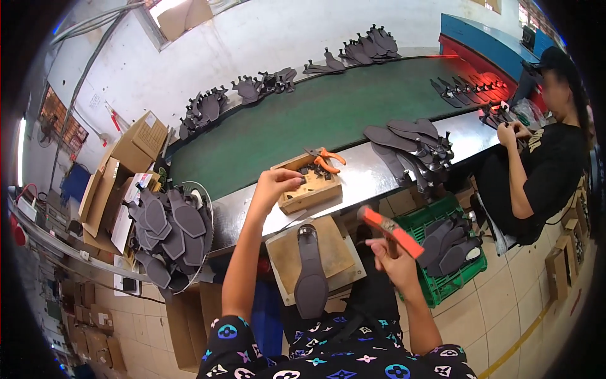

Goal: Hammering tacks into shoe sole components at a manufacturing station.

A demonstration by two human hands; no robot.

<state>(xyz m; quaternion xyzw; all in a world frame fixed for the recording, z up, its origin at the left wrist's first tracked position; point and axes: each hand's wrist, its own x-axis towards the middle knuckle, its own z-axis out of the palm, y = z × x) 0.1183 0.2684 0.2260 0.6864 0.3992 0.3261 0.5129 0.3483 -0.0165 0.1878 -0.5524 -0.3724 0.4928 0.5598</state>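
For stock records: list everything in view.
Board: 1, tan, front centre
Sole: 1, dark grey, on board
Hammer: 1, red, right of board
Belt: 1, green, back centre
Bench: 1, silver, along belt
Wooden box: 1, tan, on bench
Pliers: 1, orange handles, on wooden box
Crate: 1, green, lower right
Other soles: many, dark grey, left pile, crate, bench, belt
Cardboard boxes: several, brown, both sides
Co-worker: 1, black shirt, right
Left hand: 1, bare, over wooden box
Right hand: 1, bare, holding hammer

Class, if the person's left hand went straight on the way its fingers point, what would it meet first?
Probably the small dark pieces inside the open rectangular wooden box ahead of the left hand, though depth is hard to judge.
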